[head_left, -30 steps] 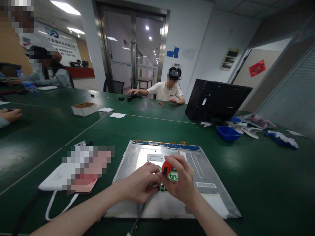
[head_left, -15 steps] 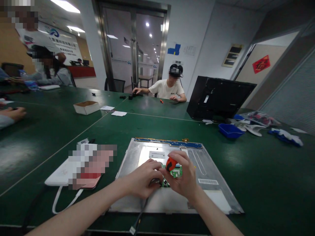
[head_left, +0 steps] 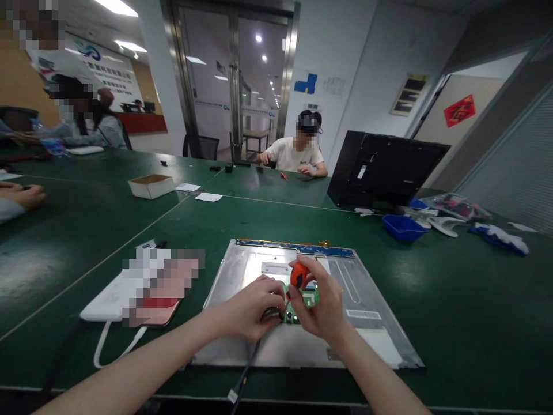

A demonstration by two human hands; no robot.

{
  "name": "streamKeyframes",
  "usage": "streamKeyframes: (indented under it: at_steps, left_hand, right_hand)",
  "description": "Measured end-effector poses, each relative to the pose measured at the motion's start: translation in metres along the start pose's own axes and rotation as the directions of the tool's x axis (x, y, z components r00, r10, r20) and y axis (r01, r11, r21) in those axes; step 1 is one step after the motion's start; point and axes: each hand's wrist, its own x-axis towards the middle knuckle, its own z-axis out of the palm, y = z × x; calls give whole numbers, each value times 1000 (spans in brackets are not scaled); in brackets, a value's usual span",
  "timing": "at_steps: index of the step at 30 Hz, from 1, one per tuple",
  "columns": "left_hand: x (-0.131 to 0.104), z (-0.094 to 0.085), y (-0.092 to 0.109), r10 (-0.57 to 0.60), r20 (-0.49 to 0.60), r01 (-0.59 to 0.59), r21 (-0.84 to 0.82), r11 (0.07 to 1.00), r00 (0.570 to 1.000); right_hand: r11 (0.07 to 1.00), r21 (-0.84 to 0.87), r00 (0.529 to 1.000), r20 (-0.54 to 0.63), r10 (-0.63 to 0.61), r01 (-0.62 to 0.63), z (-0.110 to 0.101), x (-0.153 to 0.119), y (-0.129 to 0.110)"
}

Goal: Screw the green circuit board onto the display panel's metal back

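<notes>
Between the fingertips of my right hand (head_left: 322, 302) is the orange and black handle of a screwdriver (head_left: 299, 275), held upright over a green circuit board (head_left: 310, 296). The fingers of my left hand (head_left: 254, 308) are closed around a black cable (head_left: 247, 374) at the board's left edge, close to the screwdriver's shaft. That cable trails down past the table's front edge and carries a small white tag. Beneath both hands lies a flat metal display panel (head_left: 367, 297) with a blue circuit strip along its far side. My hands partly cover the board, and the screwdriver's tip cannot be made out.
Left of the panel lie a white power bank (head_left: 103, 297) and a pink phone (head_left: 166, 311), with a white cable. Farther off are an open box (head_left: 151, 187), a black monitor (head_left: 386, 170) and a blue tray (head_left: 404, 228). A person (head_left: 298, 153) sits across the table.
My right hand and the screwdriver have shifted slightly up and left, with the handle now more upright. My left hand stays nearly in place. The person opposite has drawn an arm back.
</notes>
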Motion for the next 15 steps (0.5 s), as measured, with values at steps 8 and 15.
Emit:
streamKeyframes:
  at_steps: [8,15]
  left_hand:
    - [-1,5,-3,35,-45,-35,2,999,998]
    - [0,1,-1,15,-6,-15,21,1000,1000]
  right_hand:
    - [997,-65,997,-62,-42,38,0,4,0]
    - [999,-31,1000,0,-22,22,-1,2,-1]
